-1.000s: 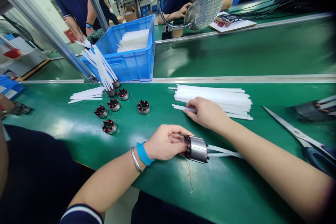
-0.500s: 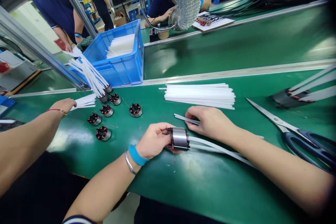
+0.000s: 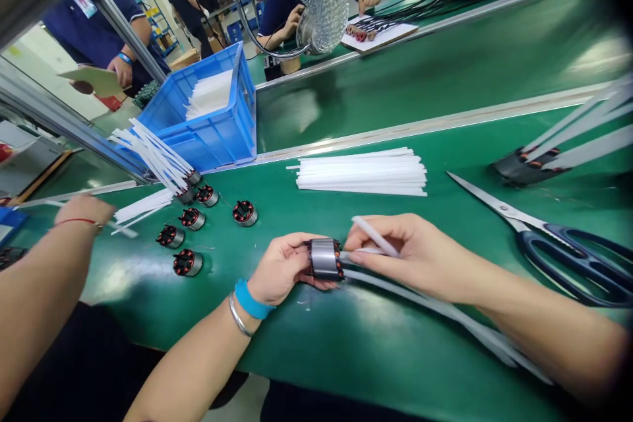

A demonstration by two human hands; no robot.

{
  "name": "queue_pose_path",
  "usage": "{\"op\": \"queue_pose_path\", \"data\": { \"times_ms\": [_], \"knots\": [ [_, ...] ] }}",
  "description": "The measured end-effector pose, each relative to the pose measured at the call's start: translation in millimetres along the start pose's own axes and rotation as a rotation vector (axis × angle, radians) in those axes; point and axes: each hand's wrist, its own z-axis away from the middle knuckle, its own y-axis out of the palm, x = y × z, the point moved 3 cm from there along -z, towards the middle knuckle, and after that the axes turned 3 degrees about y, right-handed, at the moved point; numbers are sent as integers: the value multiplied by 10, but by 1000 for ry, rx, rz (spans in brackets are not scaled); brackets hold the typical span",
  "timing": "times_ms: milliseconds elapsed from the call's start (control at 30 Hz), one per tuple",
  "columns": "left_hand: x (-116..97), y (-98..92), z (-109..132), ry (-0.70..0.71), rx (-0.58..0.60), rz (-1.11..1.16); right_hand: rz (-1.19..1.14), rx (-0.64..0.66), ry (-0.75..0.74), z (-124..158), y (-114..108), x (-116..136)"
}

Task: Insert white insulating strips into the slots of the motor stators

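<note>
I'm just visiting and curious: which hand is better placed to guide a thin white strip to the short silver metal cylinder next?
The right hand, it seems: it pinches thin white strips close by one end of the short silver metal cylinder, while the left hand is busy gripping the other end.

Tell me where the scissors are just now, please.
In the head view, the scissors lie on the green bench at right, between the right forearm and the dark core holding white strips.
</note>
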Motion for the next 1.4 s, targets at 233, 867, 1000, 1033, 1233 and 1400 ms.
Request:
{"op": "queue_pose_path", "data": {
  "times_ms": [233, 867, 1000, 1033, 1233, 1400],
  "knots": [
    [-21, 67, 63, 21, 16, -19, 64, -264, 39, 11, 138, -116],
    [0, 49, 104, 267, -122, -379, -115, -115, 122, -41, 269, -277],
    [-18, 43, 106, 171, -88, -283, -82, -98, 100, -36, 258, -276],
    [-33, 40, 110, 137, -58, -243, -71, -93, 89, -30, 255, -269],
    [-122, -13, 125, -46, 71, -136, -44, -36, 101, -3, 252, -201],
    [-101, -19, 97, -64, 82, -128, -3, -22, 91, 8, 243, -142]
  ]
}}
